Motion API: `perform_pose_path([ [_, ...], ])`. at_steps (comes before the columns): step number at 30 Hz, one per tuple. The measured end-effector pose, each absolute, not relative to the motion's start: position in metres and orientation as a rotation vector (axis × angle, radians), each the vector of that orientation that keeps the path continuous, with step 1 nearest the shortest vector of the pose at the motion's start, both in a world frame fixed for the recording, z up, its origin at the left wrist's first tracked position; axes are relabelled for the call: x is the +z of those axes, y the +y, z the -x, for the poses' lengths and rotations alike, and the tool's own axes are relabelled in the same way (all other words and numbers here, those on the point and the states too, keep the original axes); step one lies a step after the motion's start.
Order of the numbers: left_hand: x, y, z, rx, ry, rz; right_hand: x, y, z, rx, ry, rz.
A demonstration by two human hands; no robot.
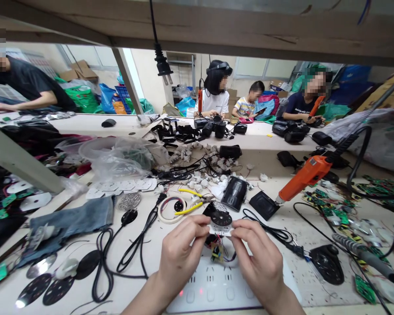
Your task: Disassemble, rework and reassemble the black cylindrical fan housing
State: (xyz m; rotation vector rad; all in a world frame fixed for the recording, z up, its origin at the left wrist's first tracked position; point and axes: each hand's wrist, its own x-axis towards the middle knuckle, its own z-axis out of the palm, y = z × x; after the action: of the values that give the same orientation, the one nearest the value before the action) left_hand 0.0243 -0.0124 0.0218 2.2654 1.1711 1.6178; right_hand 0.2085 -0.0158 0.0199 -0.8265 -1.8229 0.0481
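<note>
Between my left hand [186,245] and my right hand [256,249] is a small assembly with a round black perforated disc [220,217] on a white plate [219,231]. My fingertips pinch the plate at its left and right edges. Coloured wires and a small circuit board [217,251] hang below it. Beneath my hands lies a white power strip [210,282] with small red lights. Beyond the assembly rest yellow-handled pliers [190,208], a roll of tape [171,210] and a black cylindrical housing [231,192].
An orange electric screwdriver [304,177] hangs at the right, its tip by a black square part [264,205]. Power cords [107,267] and black discs [62,288] lie to the left. Green circuit boards [364,286] are scattered right. A plug [163,65] dangles overhead; several people sit or lean beyond.
</note>
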Motion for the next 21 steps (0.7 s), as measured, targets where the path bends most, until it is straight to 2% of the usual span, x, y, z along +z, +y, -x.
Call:
perform_pose_path([
  [21,0.012,-0.010,-0.032,1.607,1.230,-2.299,0.008,-0.006,-0.209,0.151,-1.834,0.878],
])
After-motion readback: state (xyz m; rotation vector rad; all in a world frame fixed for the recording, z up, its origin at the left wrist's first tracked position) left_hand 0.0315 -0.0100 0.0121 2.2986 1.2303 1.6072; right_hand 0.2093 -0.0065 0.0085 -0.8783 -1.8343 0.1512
